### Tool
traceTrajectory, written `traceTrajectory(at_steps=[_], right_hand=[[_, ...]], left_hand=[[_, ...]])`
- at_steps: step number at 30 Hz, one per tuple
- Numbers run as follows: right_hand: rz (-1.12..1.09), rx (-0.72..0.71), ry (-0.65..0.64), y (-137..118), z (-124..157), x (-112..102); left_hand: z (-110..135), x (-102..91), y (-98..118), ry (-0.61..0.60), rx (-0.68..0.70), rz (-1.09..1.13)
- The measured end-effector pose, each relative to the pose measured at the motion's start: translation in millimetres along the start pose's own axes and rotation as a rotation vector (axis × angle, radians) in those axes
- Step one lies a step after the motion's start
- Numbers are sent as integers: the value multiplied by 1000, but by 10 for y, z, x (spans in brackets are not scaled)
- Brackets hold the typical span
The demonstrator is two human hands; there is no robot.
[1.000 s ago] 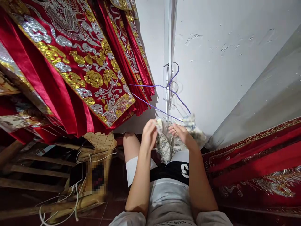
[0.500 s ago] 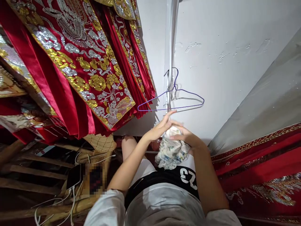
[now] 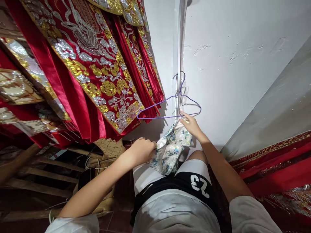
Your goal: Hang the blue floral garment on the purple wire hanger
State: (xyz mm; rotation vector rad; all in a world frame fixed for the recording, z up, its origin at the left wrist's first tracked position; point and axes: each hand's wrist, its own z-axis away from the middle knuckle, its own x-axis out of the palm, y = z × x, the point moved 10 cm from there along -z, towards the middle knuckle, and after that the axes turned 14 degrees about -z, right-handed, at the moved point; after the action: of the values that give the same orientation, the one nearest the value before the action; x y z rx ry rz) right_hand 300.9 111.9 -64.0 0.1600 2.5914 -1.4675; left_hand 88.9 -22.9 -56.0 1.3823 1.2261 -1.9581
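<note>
A small white cloth with a blue and yellow flower print (image 3: 171, 149) hangs between my two hands. My left hand (image 3: 143, 150) is closed on its lower left edge. My right hand (image 3: 190, 123) pinches its upper corner, just under a purple wire hanger (image 3: 167, 103) that hangs from a white cable duct (image 3: 179, 48) on the wall. The fingers of my right hand nearly touch the hanger's bottom wire.
Red garments with gold and silver embroidery (image 3: 97, 71) hang at the left, close to the hanger. More red embroidered cloth (image 3: 274, 168) lies at the right under clear plastic. Wooden slats (image 3: 46, 184), a woven basket (image 3: 109, 147) and cables lie on the floor at the lower left.
My hands, pressed together around the bunched cloth half a second ago, have spread apart. The right hand has risen to the hanger; the left has moved down and left, so the cloth is stretched out.
</note>
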Motion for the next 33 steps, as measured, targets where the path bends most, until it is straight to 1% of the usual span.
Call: traceTrajectory(at_steps=[2,3,5,7,9,11,13,15,17,19,22,24,26,28,29,31,33], right_hand=[[95,-11,-24,87,56,54],[136,-16,-29,99,97,33],[191,-34,-26,69,187,-85],[225,-44,-14,12,268,-258],[244,-33,1,-41,328,-424],[252,-26,11,-102,367,-530],[255,-26,7,-168,396,-550],[246,-17,-9,-216,426,-503],[233,0,-22,-242,459,-442],[229,8,-19,-262,486,-410],[243,6,-8,-283,507,-430],[272,15,-13,-289,511,-454],[308,31,-24,-307,517,-457],[304,49,-59,-345,534,-404],[282,56,-83,-373,549,-360],[222,68,-132,-435,588,-273],[189,73,-156,-483,628,-249]], left_hand=[[8,66,-166,-36,-85,-52],[-8,99,-267,-42,-129,-68],[-69,126,-472,-6,-208,-64],[-150,74,-637,96,-253,-4],[-227,-46,-764,242,-276,92],[-290,-182,-875,387,-290,196],[-347,-290,-981,502,-301,281],[-404,-356,-1085,584,-313,341],[-460,-385,-1183,639,-320,393],[-523,-378,-1254,655,-320,435],[-624,-325,-1260,584,-306,448],[-634,-369,-1193,574,-277,444],[-585,-535,-1080,650,-206,454],[-536,-743,-941,731,-88,476],[-530,-829,-889,751,-34,490],[-561,-943,-872,765,21,535],[-637,-979,-957,767,15,587]])
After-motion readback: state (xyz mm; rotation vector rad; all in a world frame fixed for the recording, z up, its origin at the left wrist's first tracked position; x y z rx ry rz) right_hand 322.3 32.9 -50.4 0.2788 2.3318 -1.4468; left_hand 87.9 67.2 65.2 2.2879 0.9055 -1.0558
